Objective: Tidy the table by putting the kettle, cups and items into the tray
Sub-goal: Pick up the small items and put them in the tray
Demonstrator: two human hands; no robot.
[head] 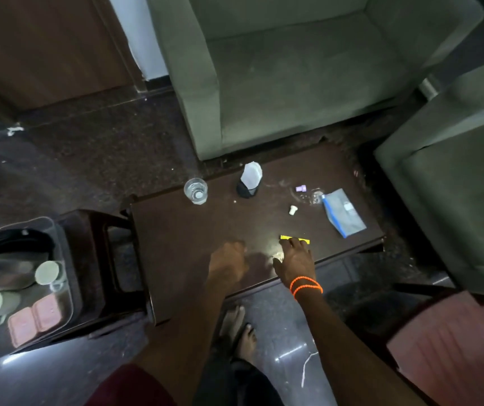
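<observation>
On the dark wooden table [176,230] my right hand [295,260], with orange bands at the wrist, lies over a small yellow packet [286,237], fingertips touching it. My left hand [229,263] rests beside it as a closed fist, holding nothing that I can see. Further back stand a clear glass [195,190] and a paper-covered dark cup [249,183]. A blue-and-white sachet [343,212], a small purple cap [300,188] and a white cap [292,210] lie at the right. The tray [68,288] at the left holds the kettle [6,259], two covered cups and pink packets.
A green armchair [287,68] stands behind the table and another [454,186] at the right. The tray sits on a low dark stool [94,230] left of the table. A pink cushion [451,347] is at the lower right. My bare feet [239,329] are under the table's front edge.
</observation>
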